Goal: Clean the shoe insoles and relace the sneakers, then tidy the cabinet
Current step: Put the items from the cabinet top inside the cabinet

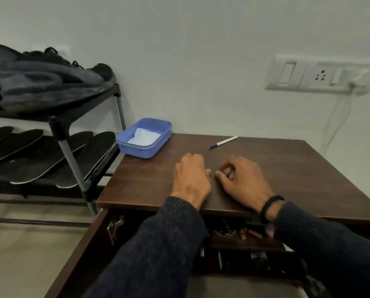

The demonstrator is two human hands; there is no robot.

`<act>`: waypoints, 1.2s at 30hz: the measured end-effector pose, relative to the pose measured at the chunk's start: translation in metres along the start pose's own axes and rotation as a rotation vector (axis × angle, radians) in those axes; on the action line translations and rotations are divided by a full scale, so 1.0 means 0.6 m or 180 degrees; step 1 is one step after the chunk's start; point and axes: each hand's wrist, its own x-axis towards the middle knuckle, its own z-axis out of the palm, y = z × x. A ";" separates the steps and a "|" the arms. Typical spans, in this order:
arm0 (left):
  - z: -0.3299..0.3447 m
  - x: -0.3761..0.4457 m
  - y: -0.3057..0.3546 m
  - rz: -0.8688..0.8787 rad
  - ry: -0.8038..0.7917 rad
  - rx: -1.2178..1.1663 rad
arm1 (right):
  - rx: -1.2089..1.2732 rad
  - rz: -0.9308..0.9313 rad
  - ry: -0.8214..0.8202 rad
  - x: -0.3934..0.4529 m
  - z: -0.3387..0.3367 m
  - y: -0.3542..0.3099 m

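My left hand (pixel 191 176) and my right hand (pixel 242 179) rest side by side on the dark brown cabinet top (pixel 287 173), fingers curled under, with nothing visible in either. A black sneaker (pixel 48 80) lies on the top shelf of a black shoe rack (pixel 63 130) at the left. Several black insoles (pixel 51 155) lie spread on the shelf below it. The cabinet door (pixel 85 250) hangs open beneath my arms, and shelves with small dark items (pixel 229 231) show inside.
A blue plastic tub (pixel 144 137) holding white powder sits on the cabinet's back left corner. A white pen (pixel 222 142) lies behind my hands. A wall socket plate (pixel 317 75) with a white cable is at the right. Pale floor lies at the left.
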 end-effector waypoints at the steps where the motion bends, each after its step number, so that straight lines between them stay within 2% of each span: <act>1: 0.012 0.025 0.006 -0.0054 0.0045 -0.0070 | -0.0139 0.0198 -0.0049 0.025 0.012 0.020; 7: 0.044 0.104 0.042 -0.0108 -0.0049 0.0305 | -0.0457 0.1167 -0.0074 0.137 0.070 0.052; 12: 0.050 0.119 0.040 0.0056 -0.0161 -0.0005 | -0.0352 0.1232 0.0006 0.173 0.074 0.063; 17: 0.048 0.132 0.029 -0.0390 0.0052 -0.0641 | -0.0160 0.1146 -0.0036 0.165 0.069 0.061; 26: 0.051 0.128 0.021 -0.0042 -0.0143 -0.0582 | 0.0084 0.1121 0.0070 0.148 0.063 0.047; 32: 0.062 0.132 0.017 -0.0263 0.0332 -0.0831 | 0.0054 0.1235 0.0262 0.145 0.053 0.046; 36: 0.064 0.137 0.011 -0.0512 0.0686 -0.1531 | 0.0445 0.1399 0.0602 0.132 0.047 0.055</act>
